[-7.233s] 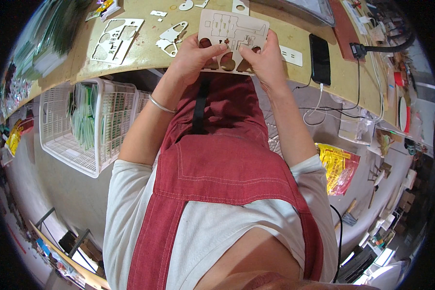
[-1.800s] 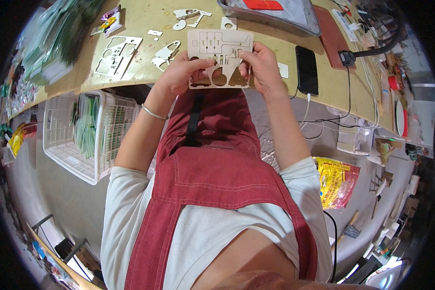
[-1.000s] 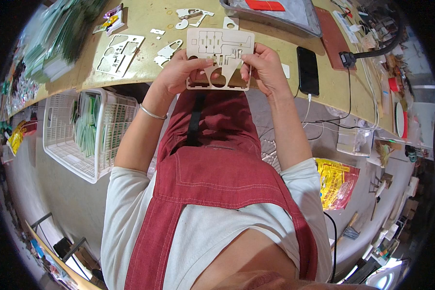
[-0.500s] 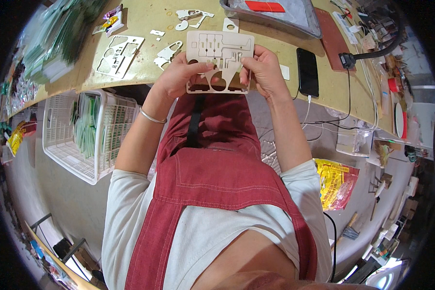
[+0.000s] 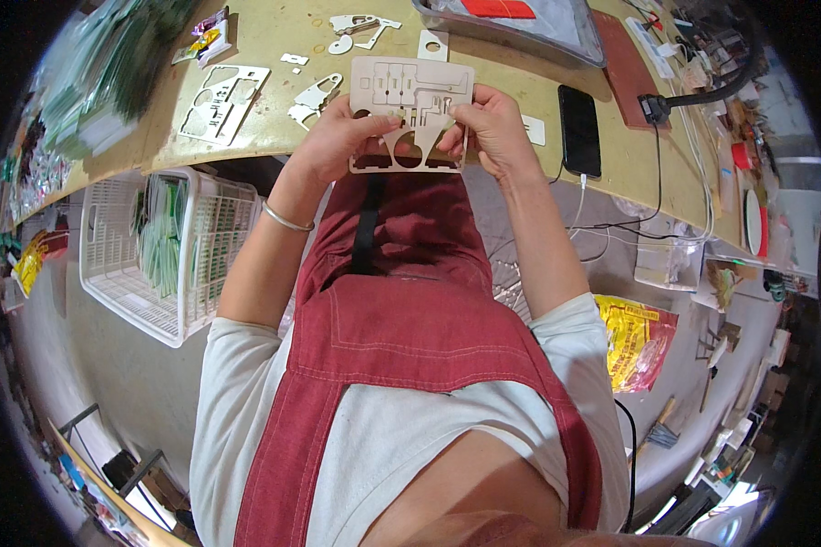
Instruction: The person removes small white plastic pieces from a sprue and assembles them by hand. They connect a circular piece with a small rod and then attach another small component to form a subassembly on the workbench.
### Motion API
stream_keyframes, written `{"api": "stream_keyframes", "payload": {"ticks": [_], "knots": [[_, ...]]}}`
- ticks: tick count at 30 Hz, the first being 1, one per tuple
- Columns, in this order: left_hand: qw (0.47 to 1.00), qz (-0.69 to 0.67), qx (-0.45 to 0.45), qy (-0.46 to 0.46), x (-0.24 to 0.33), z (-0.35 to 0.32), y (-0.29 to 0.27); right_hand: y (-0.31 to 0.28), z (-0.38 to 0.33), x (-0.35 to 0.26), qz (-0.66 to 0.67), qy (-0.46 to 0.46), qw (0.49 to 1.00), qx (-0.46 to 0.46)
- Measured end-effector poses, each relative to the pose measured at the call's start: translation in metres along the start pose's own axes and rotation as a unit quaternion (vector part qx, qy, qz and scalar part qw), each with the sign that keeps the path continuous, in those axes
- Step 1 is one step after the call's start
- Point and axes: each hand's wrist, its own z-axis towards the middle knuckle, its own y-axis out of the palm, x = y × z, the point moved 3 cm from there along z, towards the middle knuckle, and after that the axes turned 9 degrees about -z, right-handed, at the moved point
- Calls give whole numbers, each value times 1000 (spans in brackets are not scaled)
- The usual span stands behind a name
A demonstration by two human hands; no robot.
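Between both hands I hold a pale die-cut sheet [image 5: 423,77] with rounded corners, slots and large cut-out openings along its near side. My left hand [image 5: 337,139] grips its left edge, the thumb lying over the face. At the right edge my right hand [image 5: 496,129] pinches with the thumb on the slotted part and the fingers curled under. Whether a small piece sits in the right fingers is too small to tell. Beyond and left of the sheet lie a cut gun-shaped piece [image 5: 363,27], a curved pale piece [image 5: 316,100] and another die-cut sheet [image 5: 237,89].
A black phone [image 5: 580,132] with a white cable lies on the yellowish table [image 5: 292,25]. Behind stands a grey tray [image 5: 520,35]. Stacked clear packets [image 5: 109,82] fill the left, above a white crate [image 5: 188,251]. A yellow-red bag [image 5: 637,342] is below right.
The sheet has shifted slightly left, along with my right hand. My right fingers have curled a little differently under its edge. The left hand keeps its grip.
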Motion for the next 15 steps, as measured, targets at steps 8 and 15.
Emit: {"api": "stream_keyframes", "payload": {"ticks": [8, 15], "knots": [[1000, -16, -18, -11, 7, -5, 12, 7, -3, 7, -4, -12, 1000, 7], [1000, -12, -23, -17, 6, -5, 8, 13, -4, 5, -19, -19, 999, 33]]}}
